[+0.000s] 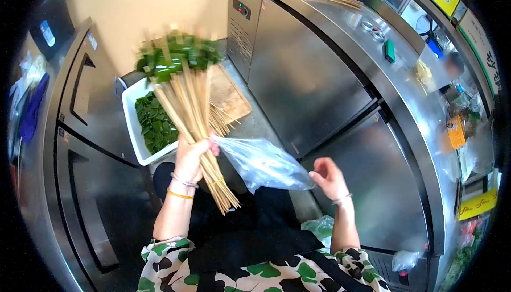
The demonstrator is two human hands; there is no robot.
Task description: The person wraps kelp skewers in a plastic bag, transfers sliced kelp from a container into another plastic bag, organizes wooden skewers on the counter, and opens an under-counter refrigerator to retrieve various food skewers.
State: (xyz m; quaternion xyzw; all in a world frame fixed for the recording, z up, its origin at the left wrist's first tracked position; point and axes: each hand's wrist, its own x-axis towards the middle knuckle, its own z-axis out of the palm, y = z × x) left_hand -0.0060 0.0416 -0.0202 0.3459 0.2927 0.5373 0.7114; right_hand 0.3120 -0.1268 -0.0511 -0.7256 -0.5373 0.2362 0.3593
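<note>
Left hand (pixel 192 156): grip closed around a bundle of bamboo skewers (pixel 186 106), tilted, green leaves (pixel 178 55) threaded at the upper end, held above a white tub (pixel 139 142) of leaves and a wooden board (pixel 229 92). A clear plastic bag (pixel 263 161) hangs from the same hand. Right hand (pixel 329 179): grip partly curled at the bag's far end; contact cannot be told.

Beyond the left hand (pixel 192 153) lie a tub (pixel 129 124) of leaves (pixel 151 124) and a board (pixel 234 98). Right of the right hand (pixel 329 179) stands a cabinet (pixel 375 177).
</note>
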